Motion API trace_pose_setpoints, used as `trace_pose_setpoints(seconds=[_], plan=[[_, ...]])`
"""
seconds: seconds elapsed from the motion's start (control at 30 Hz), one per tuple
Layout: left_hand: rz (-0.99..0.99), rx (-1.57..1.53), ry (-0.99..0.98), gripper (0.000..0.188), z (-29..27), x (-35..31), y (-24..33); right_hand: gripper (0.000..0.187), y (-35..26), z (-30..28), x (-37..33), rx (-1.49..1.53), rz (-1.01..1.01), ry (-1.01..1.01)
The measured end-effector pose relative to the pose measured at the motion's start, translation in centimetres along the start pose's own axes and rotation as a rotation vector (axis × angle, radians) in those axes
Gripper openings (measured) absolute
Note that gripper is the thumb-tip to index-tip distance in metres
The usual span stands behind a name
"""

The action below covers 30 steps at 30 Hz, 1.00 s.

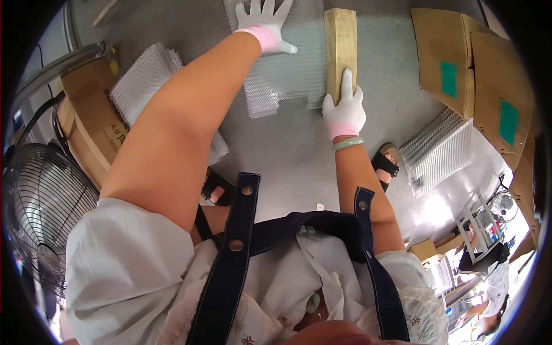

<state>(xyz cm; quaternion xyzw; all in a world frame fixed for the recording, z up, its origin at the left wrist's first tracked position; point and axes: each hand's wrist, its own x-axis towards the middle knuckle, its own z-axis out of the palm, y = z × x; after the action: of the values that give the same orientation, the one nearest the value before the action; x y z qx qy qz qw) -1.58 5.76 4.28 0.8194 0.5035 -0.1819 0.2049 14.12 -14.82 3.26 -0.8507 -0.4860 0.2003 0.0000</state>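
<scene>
A sheet of clear bubble wrap (287, 77) lies flat on the grey floor in front of me. My left hand (263, 22), in a white glove with a pink cuff, rests on its far left part with the fingers spread, holding nothing. Along the sheet's right edge lies a long, pale yellow bar that looks like wood (340, 49). My right hand (345, 112), gloved the same way, grips the bar's near end, thumb on its left side and the index finger stretched along its top.
More bubble wrap (146, 77) lies to the left beside a cardboard box (95, 103). A black fan (49, 213) stands at the left rim. Cardboard boxes with green patches (443, 63) are at the right, near a stack of bubble wrap (440, 152). My sandalled feet (386, 164) flank the floor.
</scene>
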Motion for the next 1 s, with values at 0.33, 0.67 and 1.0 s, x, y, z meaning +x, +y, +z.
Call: trace_pose_setpoints(seconds=[0.33,0.67,1.0], plan=[[0.656,0.045,-0.121,0.061,5.8,-1.2,9.4,0.088,9.6,-5.2,-0.6,0.45,0.055,0.386],[0.899,-0.047,-0.124,0.044,8.8,-0.7,9.3,0.08,8.5,-4.1,-2.9,0.194,0.024,0.413],[0.498,-0.032,0.055,0.061,6.5,-3.8,10.2,0.084,9.1,-2.8,-3.8,0.571,0.21,0.35]])
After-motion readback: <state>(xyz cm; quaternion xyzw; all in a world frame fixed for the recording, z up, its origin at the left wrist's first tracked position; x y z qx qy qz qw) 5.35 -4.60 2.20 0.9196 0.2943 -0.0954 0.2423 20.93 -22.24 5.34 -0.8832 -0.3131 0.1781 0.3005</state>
